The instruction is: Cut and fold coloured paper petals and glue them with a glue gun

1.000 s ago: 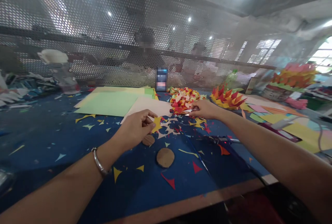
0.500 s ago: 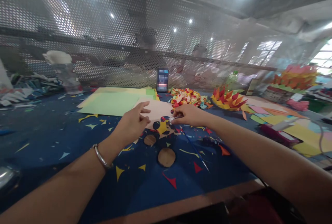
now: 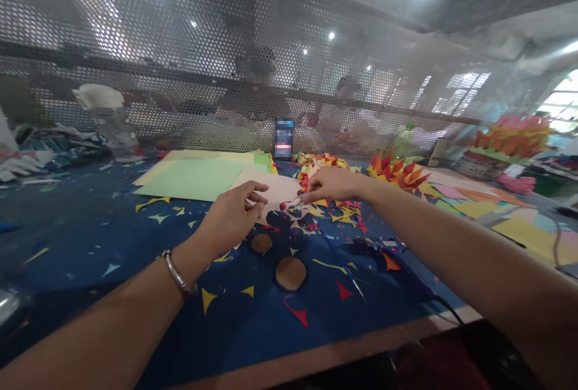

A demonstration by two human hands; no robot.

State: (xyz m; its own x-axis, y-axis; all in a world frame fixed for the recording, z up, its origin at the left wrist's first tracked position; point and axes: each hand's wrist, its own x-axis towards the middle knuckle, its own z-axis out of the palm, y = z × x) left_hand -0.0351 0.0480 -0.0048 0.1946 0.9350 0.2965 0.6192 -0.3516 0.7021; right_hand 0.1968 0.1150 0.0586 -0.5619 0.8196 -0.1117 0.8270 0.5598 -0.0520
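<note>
My left hand (image 3: 235, 212), a bangle at its wrist, hovers over the table by a pale pink sheet (image 3: 280, 187). Its fingers are curved and apart, with nothing seen between them. My right hand (image 3: 333, 184) is at the sheet's right end, thumb and fingers pinched together over cut paper scraps. What it pinches is too blurred to name. Below the hands, pale scraps with round cut-outs (image 3: 295, 214) lie beside yellow offcuts (image 3: 347, 215). Two brown discs (image 3: 290, 274) rest closer to me, one smaller than the other.
A green paper stack (image 3: 189, 176) lies at the left. Behind my right hand is a pile of colourful paper bits (image 3: 323, 163), with an orange-red paper flower (image 3: 397, 172) beside it. A phone (image 3: 283, 139) stands before the perforated screen. A corded glue gun (image 3: 404, 269) lies under my right forearm.
My right hand has risen slightly and moved away from me. The yellow star-shaped scrap between the hands is gone from its spot. My left hand has shifted a little to the right.
</note>
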